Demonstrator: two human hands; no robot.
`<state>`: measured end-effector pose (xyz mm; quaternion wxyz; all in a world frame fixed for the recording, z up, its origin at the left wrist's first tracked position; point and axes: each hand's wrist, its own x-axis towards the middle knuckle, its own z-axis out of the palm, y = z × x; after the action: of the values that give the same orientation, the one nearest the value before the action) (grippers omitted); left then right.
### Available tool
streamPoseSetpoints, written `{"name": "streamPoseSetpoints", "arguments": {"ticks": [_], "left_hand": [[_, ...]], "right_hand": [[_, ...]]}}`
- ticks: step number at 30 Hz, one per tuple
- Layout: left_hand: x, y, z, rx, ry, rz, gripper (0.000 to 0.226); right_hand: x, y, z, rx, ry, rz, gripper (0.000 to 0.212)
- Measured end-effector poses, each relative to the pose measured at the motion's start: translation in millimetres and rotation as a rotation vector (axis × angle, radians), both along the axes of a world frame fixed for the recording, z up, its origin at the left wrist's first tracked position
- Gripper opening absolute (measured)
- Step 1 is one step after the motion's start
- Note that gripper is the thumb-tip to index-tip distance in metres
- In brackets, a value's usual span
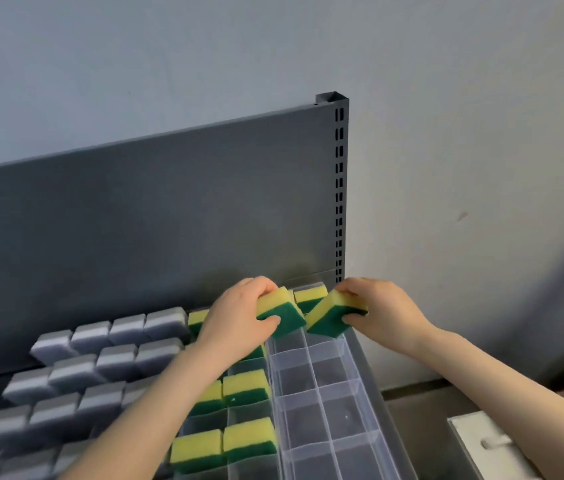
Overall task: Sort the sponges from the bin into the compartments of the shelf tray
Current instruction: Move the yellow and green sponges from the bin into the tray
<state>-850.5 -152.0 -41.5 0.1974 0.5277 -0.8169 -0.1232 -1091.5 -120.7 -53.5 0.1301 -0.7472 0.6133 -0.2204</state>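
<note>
My left hand (239, 320) grips a yellow-and-green sponge (282, 315) tilted over the far end of the clear compartment tray (322, 386). Just to its right, my right hand (387, 311) grips a second yellow-and-green sponge (334, 315), also tilted above the tray's back compartments. Another yellow-and-green sponge (310, 296) stands in the rearmost compartment behind them. More yellow-and-green sponges (247, 388) fill compartments to the left, partly hidden by my left forearm. The bin is out of view.
Several grey sponges (100, 368) stand in rows on the left of the shelf. A dark metal back panel (156, 209) with a slotted upright (340, 188) rises behind. A white box (491, 445) sits at the lower right, next to the wall.
</note>
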Motion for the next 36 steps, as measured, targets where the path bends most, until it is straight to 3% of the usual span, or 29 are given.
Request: {"name": "streamPoseSetpoints", "arguments": {"ticks": [11,20,28,36], "left_hand": [[-6.1,-0.5,-19.1,0.069,-0.134,0.005,0.043],[-17.0,-9.5,-25.8,0.133,-0.282,-0.080,0.039],[-22.8,-11.8,-38.5,0.140,-0.431,-0.133,0.045],[-26.4,-11.1,-42.1,0.107,-0.456,-0.134,0.044]], "right_hand": [[0.6,-12.6,-14.0,0.023,0.121,0.137,0.034],[27.7,-21.7,-12.5,0.155,0.382,0.240,0.013],[38.8,-25.5,-32.6,0.184,0.434,0.223,0.021],[38.9,-22.2,-35.0,0.169,0.418,0.238,0.026]]}}
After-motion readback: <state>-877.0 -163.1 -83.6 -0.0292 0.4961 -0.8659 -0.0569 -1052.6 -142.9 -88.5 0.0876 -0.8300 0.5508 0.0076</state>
